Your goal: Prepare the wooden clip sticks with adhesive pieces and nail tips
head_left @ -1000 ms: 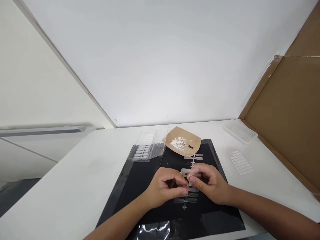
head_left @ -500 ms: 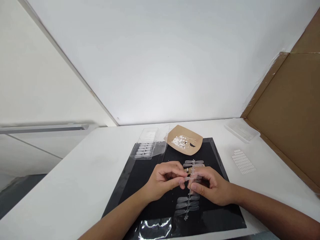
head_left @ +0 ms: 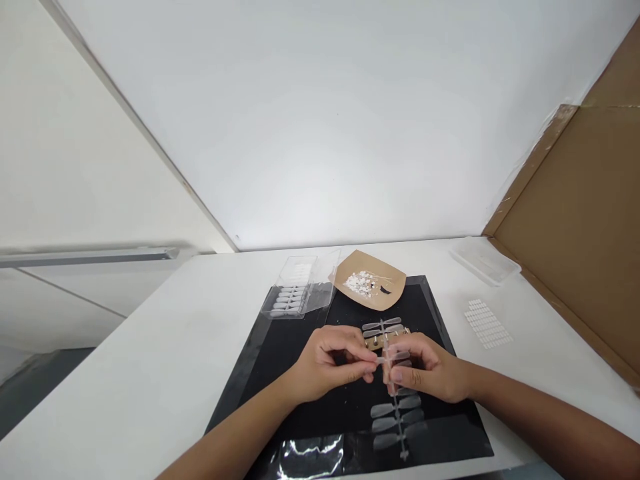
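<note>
A clear plastic strip of paddle-shaped nail swatch tips (head_left: 399,421) is held over the black mat (head_left: 280,373), its lower end angled toward the right. My right hand (head_left: 423,370) is closed on the strip's middle, with its fingers partly behind the clear plastic. My left hand (head_left: 337,360) pinches a single tip on the strip's left side between thumb and forefinger. Whether that tip is still joined to the strip I cannot tell. Just behind the strip lies a brown bar (head_left: 375,342) with small metal pegs, partly hidden by my right hand.
A clear open case (head_left: 313,297) with several whitish tips stands at the mat's back left. A brown paper tray (head_left: 383,303) beside it holds white bits and a dark sliver. On the white table to the right are a sheet of small white tabs (head_left: 487,325) and a translucent lid (head_left: 485,261).
The strip has tilted, its lower end swinging to the right and its top slightly left. More of the pegged bar shows. Both hands keep their hold and have shifted only slightly.
</note>
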Demonstrator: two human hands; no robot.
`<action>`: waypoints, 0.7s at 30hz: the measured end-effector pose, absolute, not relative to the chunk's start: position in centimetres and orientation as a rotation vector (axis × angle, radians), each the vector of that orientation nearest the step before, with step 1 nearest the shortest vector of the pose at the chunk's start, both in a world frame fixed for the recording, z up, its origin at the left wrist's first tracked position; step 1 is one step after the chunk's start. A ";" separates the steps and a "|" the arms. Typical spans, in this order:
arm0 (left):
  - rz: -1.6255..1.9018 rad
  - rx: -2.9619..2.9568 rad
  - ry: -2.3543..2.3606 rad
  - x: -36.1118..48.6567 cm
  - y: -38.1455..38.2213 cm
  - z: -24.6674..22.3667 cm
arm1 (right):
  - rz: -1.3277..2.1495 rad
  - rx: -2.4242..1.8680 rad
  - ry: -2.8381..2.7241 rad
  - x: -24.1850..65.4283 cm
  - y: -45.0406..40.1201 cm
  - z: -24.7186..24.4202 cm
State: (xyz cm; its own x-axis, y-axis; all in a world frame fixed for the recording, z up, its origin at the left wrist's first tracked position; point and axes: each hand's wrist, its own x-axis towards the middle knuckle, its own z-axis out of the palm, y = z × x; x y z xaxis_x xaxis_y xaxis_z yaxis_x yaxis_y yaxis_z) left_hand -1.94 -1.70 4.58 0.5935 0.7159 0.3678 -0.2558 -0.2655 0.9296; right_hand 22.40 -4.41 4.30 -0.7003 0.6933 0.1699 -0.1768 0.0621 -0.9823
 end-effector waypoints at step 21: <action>1.022 1.703 0.442 -2.1 -1.5 4.4 | 1.607 -0.769 -1.480 21.9 -4.4 3.8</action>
